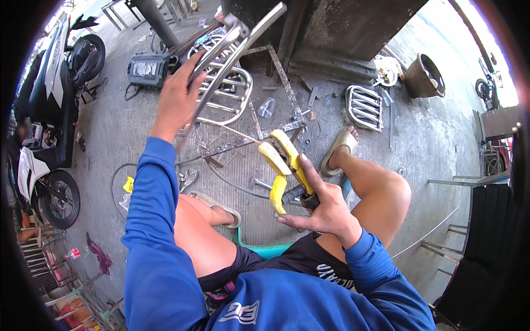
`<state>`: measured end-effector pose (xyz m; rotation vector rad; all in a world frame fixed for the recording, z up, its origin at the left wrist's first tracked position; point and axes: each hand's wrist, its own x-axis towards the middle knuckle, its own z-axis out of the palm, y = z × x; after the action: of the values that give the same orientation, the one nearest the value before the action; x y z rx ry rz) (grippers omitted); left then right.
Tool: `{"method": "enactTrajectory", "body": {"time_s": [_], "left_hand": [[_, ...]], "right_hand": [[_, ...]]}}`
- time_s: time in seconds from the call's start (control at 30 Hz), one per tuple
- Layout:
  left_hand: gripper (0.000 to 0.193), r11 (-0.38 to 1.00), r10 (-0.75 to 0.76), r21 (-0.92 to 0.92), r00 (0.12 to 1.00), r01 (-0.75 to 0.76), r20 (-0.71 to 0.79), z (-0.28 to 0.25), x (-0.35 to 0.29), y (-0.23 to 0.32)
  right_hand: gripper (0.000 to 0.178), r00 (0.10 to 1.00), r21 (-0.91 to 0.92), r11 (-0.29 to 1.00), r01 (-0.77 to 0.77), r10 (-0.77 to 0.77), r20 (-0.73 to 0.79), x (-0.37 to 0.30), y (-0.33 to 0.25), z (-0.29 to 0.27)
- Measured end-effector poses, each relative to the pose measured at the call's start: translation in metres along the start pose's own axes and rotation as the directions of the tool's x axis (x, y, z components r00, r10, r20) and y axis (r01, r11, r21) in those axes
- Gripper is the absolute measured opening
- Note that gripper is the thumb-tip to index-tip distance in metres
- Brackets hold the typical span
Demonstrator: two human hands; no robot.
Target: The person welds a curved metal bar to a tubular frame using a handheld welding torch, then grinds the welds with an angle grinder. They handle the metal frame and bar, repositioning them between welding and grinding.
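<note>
My left hand point(178, 98) is raised on the left, its fingers closed round a bent, shiny metal tube frame point(243, 48) that slants up and to the right. In my right hand point(329, 205) is a yellow welding electrode holder point(274, 158) with worn jaws. A thin welding rod point(236, 133) sticks out from its jaws up and to the left, its far end close to the lower part of the tube frame. Some of my right fingers are hidden behind the holder. Beneath my left hand, shiny tubular racks point(234, 91) lie on the floor.
A rusty angle-iron frame point(281, 71) lies ahead, before a dark metal stand point(331, 41). Another tubular rack point(364, 108) and a bucket point(424, 76) are at right. A grey machine case point(148, 69) and motorcycles point(58, 196) stand left. A cable point(223, 179) crosses the concrete floor.
</note>
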<state>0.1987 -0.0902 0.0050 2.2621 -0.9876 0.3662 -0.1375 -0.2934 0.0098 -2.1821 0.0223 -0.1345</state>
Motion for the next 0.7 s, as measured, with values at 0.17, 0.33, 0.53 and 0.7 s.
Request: {"method": "enactTrajectory", "body": {"time_s": [0.17, 0.33, 0.53, 0.7], "left_hand": [[0.037, 0.85, 0.098, 0.522, 0.995, -0.066, -0.033, -0.044, 0.0, -0.017], [0.039, 0.567, 0.213, 0.824, 0.966, 0.0, -0.146, -0.075, -0.022, -0.034], [0.054, 0.659, 0.313, 0.745, 0.865, 0.099, -0.392, -0.098, -0.04, -0.052], [0.05, 0.894, -0.063, 0.321, 0.798, 0.312, -0.599, -0.075, -0.039, -0.04]], "right_hand": [[0.132, 0.999, -0.063, 0.997, 0.039, -0.04, -0.017, -0.019, 0.002, -0.028], [0.128, 0.989, -0.009, 1.0, -0.016, 0.015, -0.149, -0.029, 0.011, -0.039], [0.132, 0.971, 0.083, 0.995, 0.063, -0.042, -0.235, -0.034, 0.017, -0.04], [0.142, 0.897, 0.098, 0.95, 0.296, -0.24, -0.372, -0.032, 0.033, -0.04]]}}
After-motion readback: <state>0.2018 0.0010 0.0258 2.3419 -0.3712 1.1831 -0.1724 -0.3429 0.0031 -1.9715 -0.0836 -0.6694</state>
